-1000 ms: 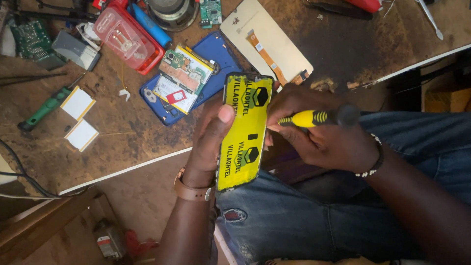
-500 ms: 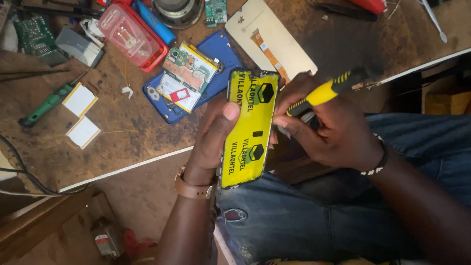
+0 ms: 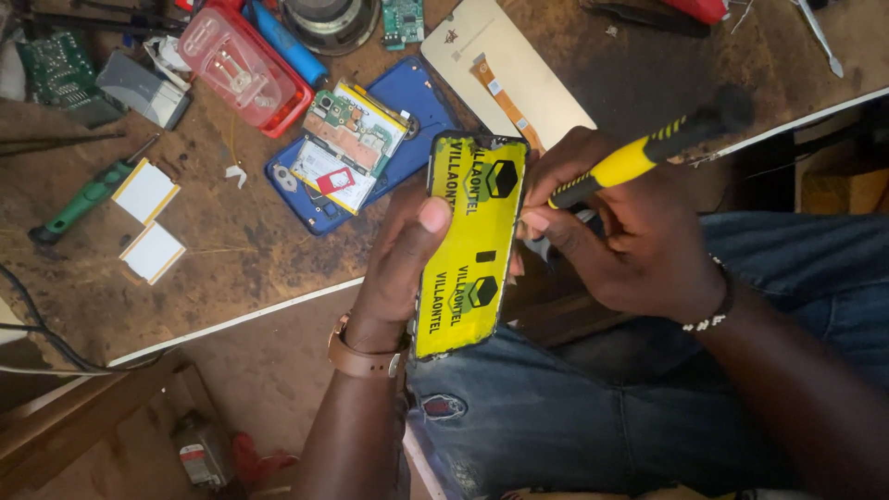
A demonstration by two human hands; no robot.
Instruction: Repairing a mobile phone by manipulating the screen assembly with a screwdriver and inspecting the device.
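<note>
Over the lap, at six o'clock from the tabletop (image 3: pixel 231 268), the left hand (image 3: pixel 403 268) clamps a yellow phone (image 3: pixel 472 245) upright, steadying it. At its three o'clock edge, the right hand (image 3: pixel 630 245) pinches a screwdriver (image 3: pixel 639 153) tight, tip angled into the frame to pry.

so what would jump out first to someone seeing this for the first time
First the bright yellow, black-printed phone panel at centre, held upright in the left hand above the lap. Beside it the right hand holds a yellow-and-black-handled screwdriver against the panel's right edge. Behind, on the worn brown workbench, lies an opened blue phone with exposed circuit board.
</note>
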